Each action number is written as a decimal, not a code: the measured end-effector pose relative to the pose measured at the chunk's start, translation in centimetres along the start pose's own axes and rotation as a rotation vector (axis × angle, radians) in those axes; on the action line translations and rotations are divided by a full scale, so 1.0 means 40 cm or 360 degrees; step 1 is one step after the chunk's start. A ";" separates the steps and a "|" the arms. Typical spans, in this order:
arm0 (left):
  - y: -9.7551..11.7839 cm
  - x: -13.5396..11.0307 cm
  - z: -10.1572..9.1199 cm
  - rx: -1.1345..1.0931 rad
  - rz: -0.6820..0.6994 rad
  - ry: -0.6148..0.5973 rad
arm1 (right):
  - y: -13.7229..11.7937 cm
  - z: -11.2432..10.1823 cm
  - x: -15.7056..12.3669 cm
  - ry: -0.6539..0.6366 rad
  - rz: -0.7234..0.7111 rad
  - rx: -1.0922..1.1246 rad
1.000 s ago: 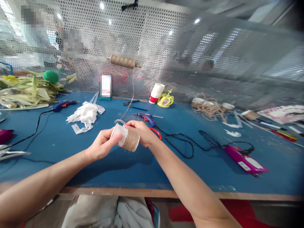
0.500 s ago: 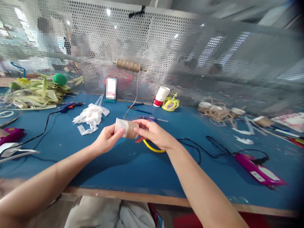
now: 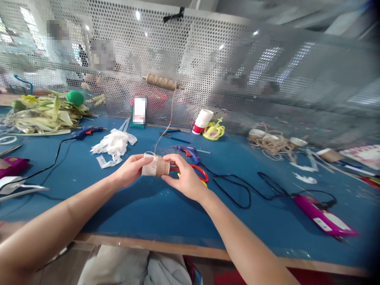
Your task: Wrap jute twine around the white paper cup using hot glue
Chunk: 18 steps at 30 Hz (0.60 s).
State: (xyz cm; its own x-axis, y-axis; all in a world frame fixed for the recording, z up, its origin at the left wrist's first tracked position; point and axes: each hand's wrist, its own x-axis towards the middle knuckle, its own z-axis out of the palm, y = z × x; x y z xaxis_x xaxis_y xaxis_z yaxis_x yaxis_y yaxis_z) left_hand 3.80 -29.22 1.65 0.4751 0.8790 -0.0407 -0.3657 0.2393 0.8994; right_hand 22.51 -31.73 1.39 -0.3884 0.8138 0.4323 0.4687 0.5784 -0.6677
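Between my two hands a white paper cup [image 3: 149,169] lies on its side above the table. Jute twine [image 3: 162,166] is wound around the half of it on the right. My left hand [image 3: 132,171] grips the bare white end, thumb on top. Around the twine-covered end, my right hand [image 3: 185,176] has its thumb and fingers closed. A strand of twine [image 3: 171,114] runs from the cup up to a spool of twine [image 3: 162,82] mounted on the perforated screen. Just behind my right hand are red-handled scissors [image 3: 200,172], partly hidden, and a blue glue gun [image 3: 190,152].
White lace strips [image 3: 114,144] lie to the left, near another glue gun [image 3: 89,132] and a pile of husks [image 3: 44,114]. Stacked cups [image 3: 203,120] lean beside a yellow crown-shaped piece [image 3: 213,131]. A purple power strip [image 3: 325,217] and black cable [image 3: 237,186] are at right.
The cup has been turned and shifted slightly left and down between my hands. My right hand has moved down and left, uncovering more of the glue gun and the red scissor handle.
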 end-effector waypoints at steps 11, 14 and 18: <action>0.002 -0.001 -0.001 0.0046 0.0008 0.0056 | -0.001 0.007 -0.003 0.0035 -0.0135 -0.0088; -0.004 -0.001 -0.005 0.0163 0.0091 0.0038 | -0.015 0.007 -0.002 0.0074 -0.0054 0.0013; -0.015 -0.010 -0.003 0.0583 0.0281 -0.0024 | -0.035 0.007 -0.001 0.0156 0.0172 0.0191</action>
State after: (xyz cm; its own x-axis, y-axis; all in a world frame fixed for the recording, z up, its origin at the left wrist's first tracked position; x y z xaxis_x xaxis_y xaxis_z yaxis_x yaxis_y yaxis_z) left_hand 3.75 -29.66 1.07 0.4433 0.8866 0.1320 -0.1348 -0.0797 0.9877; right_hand 21.64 -32.57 2.13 -0.2593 0.8758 0.4072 0.4029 0.4812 -0.7785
